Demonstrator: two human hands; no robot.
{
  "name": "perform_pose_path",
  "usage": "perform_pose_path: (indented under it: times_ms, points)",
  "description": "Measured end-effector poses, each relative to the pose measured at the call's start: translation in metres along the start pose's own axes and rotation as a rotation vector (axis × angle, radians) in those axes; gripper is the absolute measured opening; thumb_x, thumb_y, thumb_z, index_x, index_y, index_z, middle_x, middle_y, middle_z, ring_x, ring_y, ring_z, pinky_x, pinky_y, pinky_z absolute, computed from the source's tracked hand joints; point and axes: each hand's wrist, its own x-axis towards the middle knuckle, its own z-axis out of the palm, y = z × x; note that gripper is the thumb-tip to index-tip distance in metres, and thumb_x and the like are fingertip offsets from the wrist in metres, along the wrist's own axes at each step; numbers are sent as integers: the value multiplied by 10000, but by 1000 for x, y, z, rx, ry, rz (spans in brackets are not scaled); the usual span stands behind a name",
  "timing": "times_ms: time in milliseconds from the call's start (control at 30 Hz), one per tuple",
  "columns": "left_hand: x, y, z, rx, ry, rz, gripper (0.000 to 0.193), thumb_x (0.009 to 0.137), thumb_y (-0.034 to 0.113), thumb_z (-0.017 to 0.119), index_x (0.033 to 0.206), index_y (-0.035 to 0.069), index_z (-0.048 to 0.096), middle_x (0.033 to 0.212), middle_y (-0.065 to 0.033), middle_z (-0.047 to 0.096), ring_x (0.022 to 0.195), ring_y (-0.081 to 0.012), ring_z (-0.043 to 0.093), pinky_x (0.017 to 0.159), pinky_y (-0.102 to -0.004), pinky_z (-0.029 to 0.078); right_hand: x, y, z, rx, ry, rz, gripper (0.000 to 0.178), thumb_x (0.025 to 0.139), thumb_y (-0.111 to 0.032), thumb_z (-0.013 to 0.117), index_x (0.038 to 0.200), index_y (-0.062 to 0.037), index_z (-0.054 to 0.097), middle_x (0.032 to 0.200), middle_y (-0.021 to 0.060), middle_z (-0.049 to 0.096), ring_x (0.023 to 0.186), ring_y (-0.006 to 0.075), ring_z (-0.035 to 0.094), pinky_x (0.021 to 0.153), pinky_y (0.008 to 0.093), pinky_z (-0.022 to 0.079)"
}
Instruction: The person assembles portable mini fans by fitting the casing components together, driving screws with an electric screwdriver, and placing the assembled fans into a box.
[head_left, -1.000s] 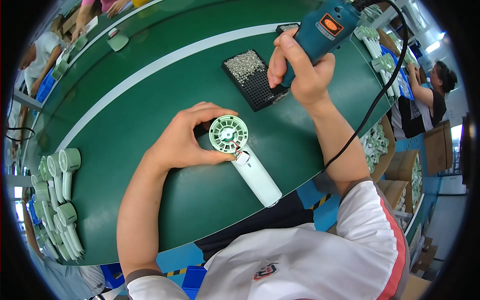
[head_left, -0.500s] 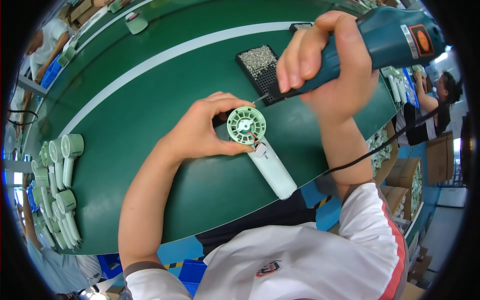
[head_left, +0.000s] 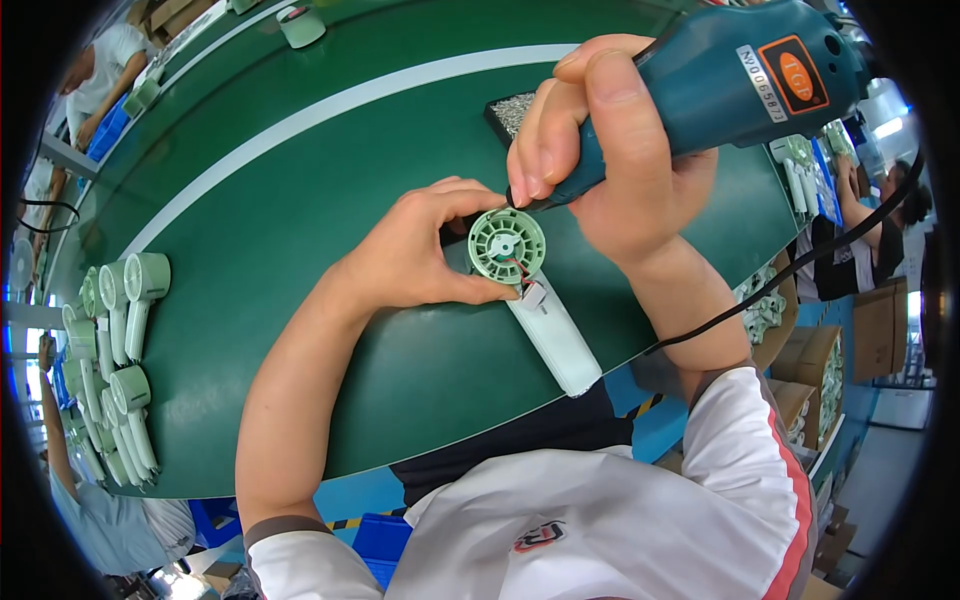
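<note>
A pale green handheld fan point(head_left: 558, 340) lies on the green table, its round head open and showing a spoked inside with red and dark wires. A small white connector point(head_left: 533, 294) sits where head and handle meet. My left hand point(head_left: 425, 245) grips the round head from the left, thumb on the near side and fingers at the far side. In my right hand point(head_left: 635, 150) is a dark teal electric screwdriver point(head_left: 720, 85), held tilted. Its tip end is at the far rim of the fan head, close to my left fingertips; exact contact is hard to see.
Behind my right hand a black tray of small screws point(head_left: 503, 115) is partly hidden. Several assembled fans point(head_left: 128, 385) stand at the left edge. The screwdriver's black cord point(head_left: 800, 262) loops past my right forearm. Boxes of parts point(head_left: 822, 375) stand at right; co-workers are on both sides.
My right hand has brought the screwdriver left and nearer, from beside the screw tray to the fan head's rim. The fan and my left hand have shifted slightly right.
</note>
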Motion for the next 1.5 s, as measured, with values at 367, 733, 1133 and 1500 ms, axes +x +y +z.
perform_pose_path:
  times_ms: [367,733,1133,1500]
  points:
    - [0,3,-1,-78,-16,-28,641,635,201,964,1163,-13,668,1098,-85,657,929,-162,627,814,-311,527,-5,24,16,-305,-22,14,64,977,-30,633,986,28,607,629,45,617,499,106,589,459,277,474]
    - [-1,13,-1,-155,-3,-77,608,658,156,955,1150,-23,646,1071,-83,672,979,-178,654,886,-330,537,3,25,22,-237,-66,240,104,957,-71,682,933,15,629,613,30,610,467,97,569,448,263,466]
    - [4,11,3,14,-8,-38,621,629,173,939,1199,72,712,1098,-50,690,977,-183,614,819,-295,497,15,-14,-80,-176,148,-16,186,1028,-133,469,1022,19,576,606,85,489,454,203,479,419,364,453]
    - [6,13,2,45,4,-54,655,595,115,937,1202,32,706,1133,-78,699,1024,-200,633,886,-318,520,-7,9,-94,-202,229,55,179,1014,-115,531,1013,60,573,608,109,532,454,198,518,411,376,475]
